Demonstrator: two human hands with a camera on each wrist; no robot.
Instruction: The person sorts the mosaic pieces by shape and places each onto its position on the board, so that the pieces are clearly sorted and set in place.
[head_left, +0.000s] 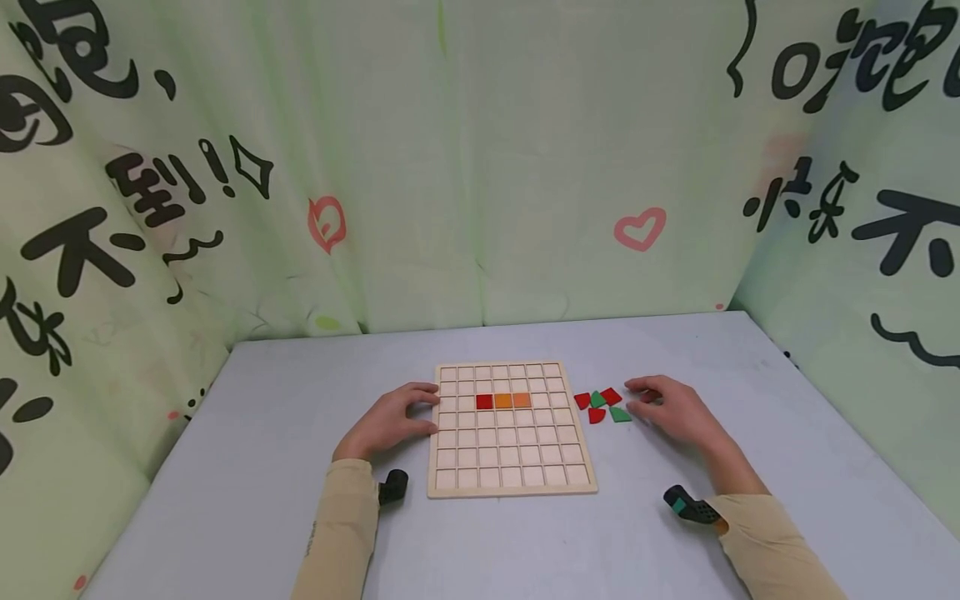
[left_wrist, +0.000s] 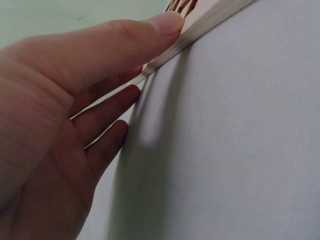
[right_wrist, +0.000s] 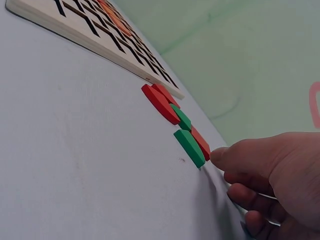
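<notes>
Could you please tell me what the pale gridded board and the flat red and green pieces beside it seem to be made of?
The pale tan rectangular board looks like matte, unpainted wood, judging by its bare, pale edge. The flat red pieces and green pieces are probably painted wood, possibly plastic: their low-sheen colour is opaque and even.

One board (head_left: pixel 509 436), eight pieces (head_left: pixel 620 415), two hands (head_left: pixel 388 419) (head_left: pixel 678 408) show.

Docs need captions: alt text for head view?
A person's left grip touches the left edge of a gridded board holding one red and two orange squares. The right grip is beside loose red and green pieces on a pale table.
</notes>
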